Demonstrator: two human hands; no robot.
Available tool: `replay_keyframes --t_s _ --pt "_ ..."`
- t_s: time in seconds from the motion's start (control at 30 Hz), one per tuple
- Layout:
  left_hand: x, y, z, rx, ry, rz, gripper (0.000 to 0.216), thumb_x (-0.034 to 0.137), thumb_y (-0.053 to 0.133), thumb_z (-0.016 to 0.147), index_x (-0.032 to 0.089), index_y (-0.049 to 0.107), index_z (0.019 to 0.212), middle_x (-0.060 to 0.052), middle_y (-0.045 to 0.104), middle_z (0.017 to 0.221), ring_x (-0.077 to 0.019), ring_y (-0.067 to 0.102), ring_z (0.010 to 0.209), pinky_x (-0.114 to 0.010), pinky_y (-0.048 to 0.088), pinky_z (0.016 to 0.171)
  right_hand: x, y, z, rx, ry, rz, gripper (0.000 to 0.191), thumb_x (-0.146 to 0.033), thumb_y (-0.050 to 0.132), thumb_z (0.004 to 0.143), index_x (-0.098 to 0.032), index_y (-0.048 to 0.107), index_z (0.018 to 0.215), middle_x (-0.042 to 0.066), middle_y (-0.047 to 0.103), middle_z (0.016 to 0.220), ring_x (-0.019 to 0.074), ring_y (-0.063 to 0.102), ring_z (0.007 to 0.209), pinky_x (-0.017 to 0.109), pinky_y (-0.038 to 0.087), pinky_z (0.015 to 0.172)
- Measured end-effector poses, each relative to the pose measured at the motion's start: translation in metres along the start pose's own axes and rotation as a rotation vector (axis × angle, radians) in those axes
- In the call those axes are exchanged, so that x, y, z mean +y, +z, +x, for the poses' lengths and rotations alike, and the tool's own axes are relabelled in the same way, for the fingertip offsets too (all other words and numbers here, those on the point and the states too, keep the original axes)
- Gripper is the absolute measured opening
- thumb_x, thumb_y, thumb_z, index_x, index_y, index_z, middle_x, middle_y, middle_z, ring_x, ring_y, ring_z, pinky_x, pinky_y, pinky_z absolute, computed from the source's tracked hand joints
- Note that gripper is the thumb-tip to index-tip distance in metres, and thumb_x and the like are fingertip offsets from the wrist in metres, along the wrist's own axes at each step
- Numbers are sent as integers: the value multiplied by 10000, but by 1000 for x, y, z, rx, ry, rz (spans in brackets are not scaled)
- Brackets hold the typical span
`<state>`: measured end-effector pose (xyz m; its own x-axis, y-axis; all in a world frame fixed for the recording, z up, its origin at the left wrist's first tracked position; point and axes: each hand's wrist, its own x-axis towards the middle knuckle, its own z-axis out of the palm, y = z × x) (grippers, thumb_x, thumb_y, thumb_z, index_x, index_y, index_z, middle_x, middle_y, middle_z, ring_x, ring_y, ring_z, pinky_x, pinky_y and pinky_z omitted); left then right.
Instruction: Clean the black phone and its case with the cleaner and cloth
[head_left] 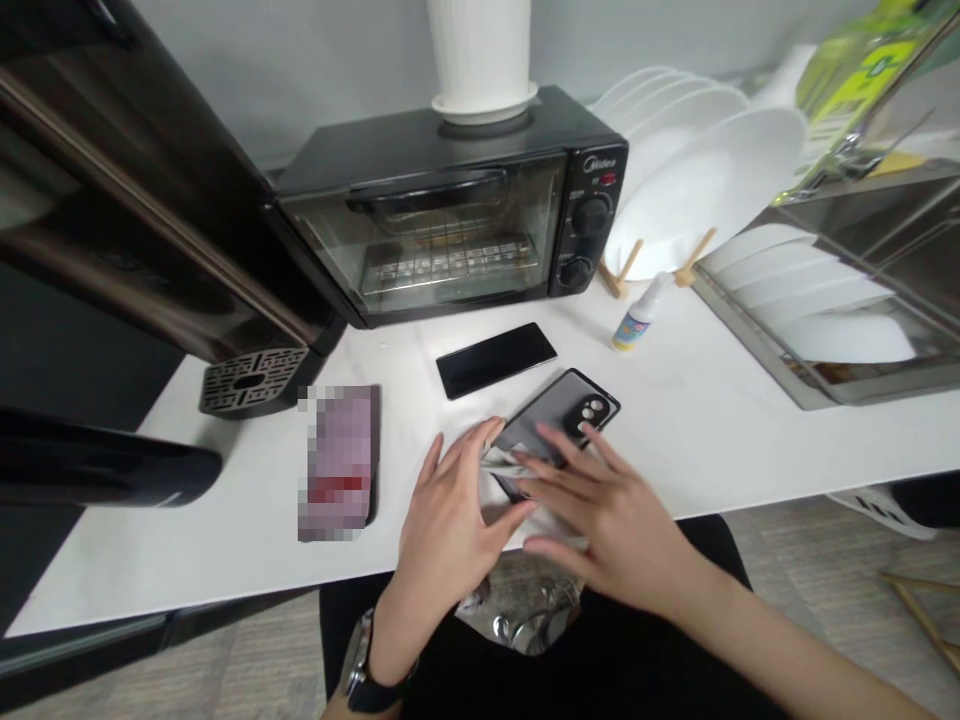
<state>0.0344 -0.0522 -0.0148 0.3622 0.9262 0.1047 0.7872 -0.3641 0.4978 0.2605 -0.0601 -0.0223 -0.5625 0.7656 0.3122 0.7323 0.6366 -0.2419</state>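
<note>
- My left hand lies flat near the front edge of the white counter. Its fingers are spread a little and press down on a thin clear wrap, so the wrap stays put.
- My right hand is beside it, fingers long and open, not closed around anything. The tips rest on the dark phone case and on the wrap.
- The case lies face down and tilted, just past my fingers. Its camera hole points up and to the right. One end is hidden under my hands.
- I think both hands are flat because the wrap is thin and slippery, and flat fingers can hold it still.
- A black phone lies just behind the case, near it but not touching.
- Another phone lies to the left, well apart. It is blurred, so I cannot tell more.
- A small white bottle stands farther right, out of the way.
- The black oven sits at the back by the wall, and white plates stand in a rack next to it.
- Something shiny and crinkly lies in my lap, below the counter edge.
</note>
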Motion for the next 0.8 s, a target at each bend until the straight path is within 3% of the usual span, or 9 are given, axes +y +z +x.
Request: replay_keyframes --t_s 0.07,0.13,0.23,0.3,0.47,0.57,0.63,0.73,0.8 --pt "0 0 0 6 0 20 783 402 745 919 302 302 1557 -69 525 1606 -251 493 1491 -536 233 1326 10 -3 -2 81 152 -96 439 -485 518 1059 -205 692 1349 72 664 1454 352 406 1533 653 318 1250" --pt "-1 0 1 13 3 35 771 403 741 920 301 313 1553 -68 532 1601 -254 496 1489 -537 239 1324 16 -4 -3 145 264 -163 488 -494 523 1053 -163 673 1378 119 669 1440 389 376 1542 689 289 1247" --pt "-2 0 1 13 11 37 788 411 735 927 298 289 1567 -83 535 1596 -265 510 1478 -554 250 1317 10 -2 -3 96 129 -55 644 -613 562 1003 -124 638 1415 152 611 1504 371 389 1539 627 327 1257" --pt "-1 0 1 10 16 35 798 429 731 931 301 276 1575 -89 535 1595 -273 517 1472 -567 250 1313 5 0 -1 58 56 18 615 -630 573 992 -166 660 1387 120 607 1516 342 406 1535 600 346 1257" --pt "0 0 1 -3 27 46 789 401 714 941 317 262 1581 -73 521 1610 -265 468 1509 -557 218 1325 -1 6 12 184 356 -84 550 -570 528 1035 -162 666 1376 136 683 1419 405 336 1559 699 249 1254" --pt "-1 0 1 -28 34 34 832 353 710 932 299 220 1602 -96 500 1622 -272 492 1489 -564 207 1325 -14 11 17 85 117 63 606 -617 518 1022 -152 648 1389 124 656 1460 341 370 1553 600 276 1283" --pt "0 0 0 -30 30 26 840 342 708 929 291 211 1604 -100 504 1619 -267 505 1478 -557 204 1327 -16 12 17 42 61 95 616 -629 508 1023 -165 632 1410 103 638 1486 325 377 1552 595 280 1284" --pt "2 0 1 -7 15 23 810 378 719 929 308 248 1585 -67 513 1617 -248 468 1506 -533 202 1332 -6 9 17 147 323 -84 533 -565 509 1045 -199 646 1408 101 678 1432 399 353 1552 716 245 1243" --pt "2 0 1 -6 14 13 815 381 730 924 314 254 1582 -56 509 1621 -241 450 1519 -527 199 1334 -3 7 16 183 386 -158 556 -556 499 1050 -162 642 1416 139 677 1423 428 339 1553 744 239 1228"
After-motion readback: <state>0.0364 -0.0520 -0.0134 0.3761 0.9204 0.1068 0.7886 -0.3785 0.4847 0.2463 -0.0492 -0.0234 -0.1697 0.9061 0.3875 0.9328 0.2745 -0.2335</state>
